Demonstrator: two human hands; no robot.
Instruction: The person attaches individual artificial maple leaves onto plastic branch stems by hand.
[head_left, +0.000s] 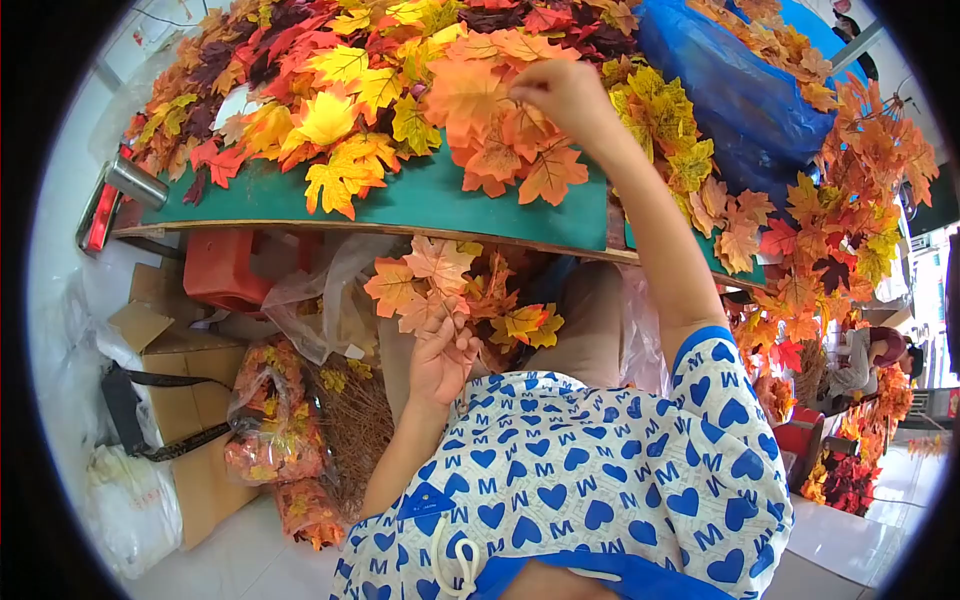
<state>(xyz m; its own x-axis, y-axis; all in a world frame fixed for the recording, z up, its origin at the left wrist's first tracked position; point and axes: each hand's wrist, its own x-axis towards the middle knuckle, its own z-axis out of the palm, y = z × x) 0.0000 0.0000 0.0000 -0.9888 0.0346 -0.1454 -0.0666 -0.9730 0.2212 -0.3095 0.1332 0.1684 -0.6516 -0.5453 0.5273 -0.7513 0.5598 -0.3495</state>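
My left hand (440, 362) is closed in front of my lap, below the table's near edge. In its fingers is a spray of artificial maple leaves (437, 264), pale orange, with yellow-orange leaves hanging to its right. My right hand (572, 97) reaches over the table, thumb and fingertips pinched at the edge of an orange artificial maple leaf (465, 98). That leaf looks slightly smeared by motion. Beneath it more orange leaves (552, 172) lie on the green tabletop (450, 208). Yellow leaves (330, 118) are heaped to the left of them.
A blue plastic bag (735, 90) lies at the far right among leaves. A metal cylinder (137, 184) sits at the table's left corner. Below are a red stool (218, 272), a cardboard box (205, 375), bagged leaves (275, 440) and brown stems (365, 425). Another person (862, 360) sits far right.
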